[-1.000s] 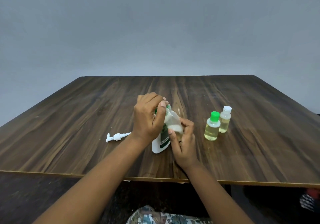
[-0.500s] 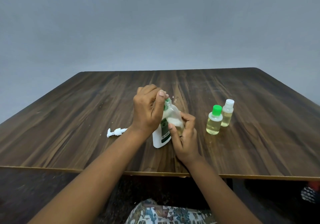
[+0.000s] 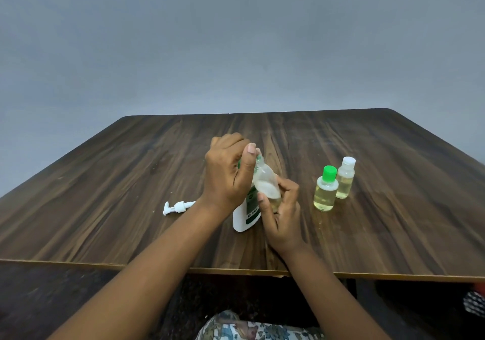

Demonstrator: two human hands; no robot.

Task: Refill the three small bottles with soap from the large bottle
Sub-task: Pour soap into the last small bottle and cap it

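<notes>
**Small bottle (image 3: 265,183) being gripped by both hands near the middle of the desk**

Toward the left of the desk (image 3: 105,208), a white pump head (image 3: 178,207) is lying on its side, well apart from the front edge. Just right of it, the left hand (image 3: 228,174) is curling its fingers and thumb round the top of the small bottle, where a bit of green cap is showing. Below that hand, the large bottle (image 3: 245,216), white with a green label, is standing on the desk, partly hidden. The small bottle is leaning tilted above it, clear, with pale liquid low inside. The right hand (image 3: 282,216) is clasping the small bottle's body from the right, so the two hands are meeting on it. Further right, a green-capped bottle (image 3: 325,190) and a white-capped bottle (image 3: 346,178) are standing upright just beside each other, both holding yellowish liquid.
</notes>
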